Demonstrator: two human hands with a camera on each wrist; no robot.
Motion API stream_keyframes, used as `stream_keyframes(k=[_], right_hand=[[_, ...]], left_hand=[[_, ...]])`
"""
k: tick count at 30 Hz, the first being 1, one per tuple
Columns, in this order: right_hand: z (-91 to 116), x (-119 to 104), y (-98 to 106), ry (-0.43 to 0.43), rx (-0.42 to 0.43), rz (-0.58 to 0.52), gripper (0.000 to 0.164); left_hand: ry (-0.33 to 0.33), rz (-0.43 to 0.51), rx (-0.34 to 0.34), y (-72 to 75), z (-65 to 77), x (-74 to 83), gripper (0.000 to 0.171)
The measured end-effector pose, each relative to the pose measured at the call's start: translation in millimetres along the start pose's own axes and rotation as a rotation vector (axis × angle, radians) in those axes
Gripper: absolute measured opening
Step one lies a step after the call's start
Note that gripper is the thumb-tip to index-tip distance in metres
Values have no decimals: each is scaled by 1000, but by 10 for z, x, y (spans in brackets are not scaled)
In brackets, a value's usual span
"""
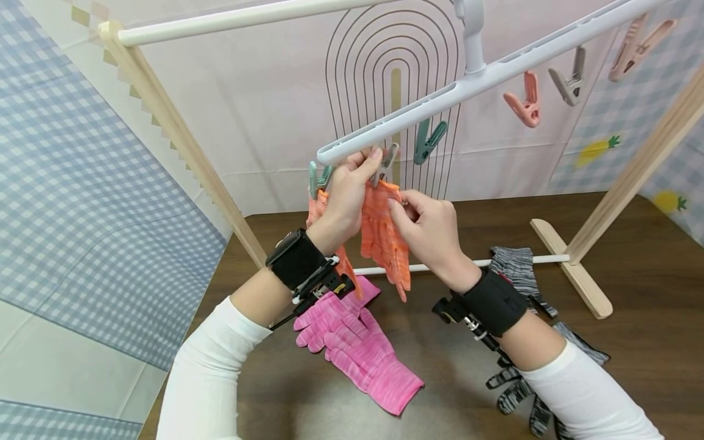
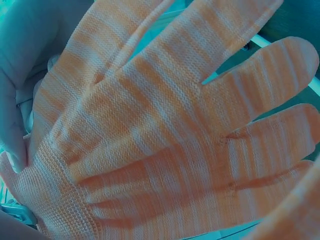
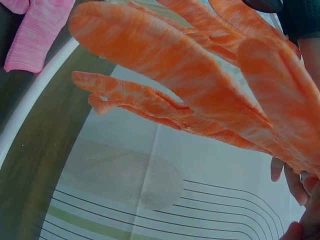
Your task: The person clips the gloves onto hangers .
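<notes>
Pinching an orange glove (image 1: 379,226), the right hand (image 1: 431,229) is below a clothespin (image 1: 390,160).

Laundry corner: drying rack (image 1: 385,127), clothespins (image 1: 422,148)

Both arms (image 1: 209,373) reach forward and inward, white-sleeved to the forearm and banded in black at the wrists (image 1: 495,302), the left hand (image 1: 346,194) raised with fingers bent and thumb uppermost (its grip cannot be confirmed), the right hand (image 1: 431,229) slightly lower, thumb and index finger pinched together.
</notes>
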State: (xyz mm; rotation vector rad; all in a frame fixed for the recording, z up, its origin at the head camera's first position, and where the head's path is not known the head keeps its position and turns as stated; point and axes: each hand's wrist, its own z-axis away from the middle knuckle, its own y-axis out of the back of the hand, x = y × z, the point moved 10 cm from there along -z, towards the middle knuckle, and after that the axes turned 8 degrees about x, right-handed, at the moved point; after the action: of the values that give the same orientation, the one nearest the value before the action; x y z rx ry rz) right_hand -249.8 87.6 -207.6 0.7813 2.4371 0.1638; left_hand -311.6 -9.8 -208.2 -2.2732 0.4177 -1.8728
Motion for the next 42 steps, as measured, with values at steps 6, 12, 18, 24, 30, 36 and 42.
stream_keyframes(k=[6, 12, 18, 24, 30, 36, 42], right_hand=[[28, 28, -21, -10, -26, 10, 13], [53, 51, -32, -19, -41, 18, 13], [72, 55, -36, -9, -42, 19, 12], [86, 50, -41, 10, -39, 32, 11], [101, 57, -44, 12, -42, 35, 11], [117, 78, -59, 5, -58, 34, 11], [134, 89, -65, -3, -70, 31, 12]], left_hand=[[-7, -28, 3, 21, -9, -18, 31], [-5, -79, 6, 61, -12, -48, 26], [-64, -121, -12, 70, -10, 2, 31], [-83, -123, -26, 75, 3, 28, 34], [-68, -133, -20, 91, 19, 24, 32], [-71, -146, -25, 99, 17, 24, 32], [-83, -147, -51, 87, 22, 30, 38]])
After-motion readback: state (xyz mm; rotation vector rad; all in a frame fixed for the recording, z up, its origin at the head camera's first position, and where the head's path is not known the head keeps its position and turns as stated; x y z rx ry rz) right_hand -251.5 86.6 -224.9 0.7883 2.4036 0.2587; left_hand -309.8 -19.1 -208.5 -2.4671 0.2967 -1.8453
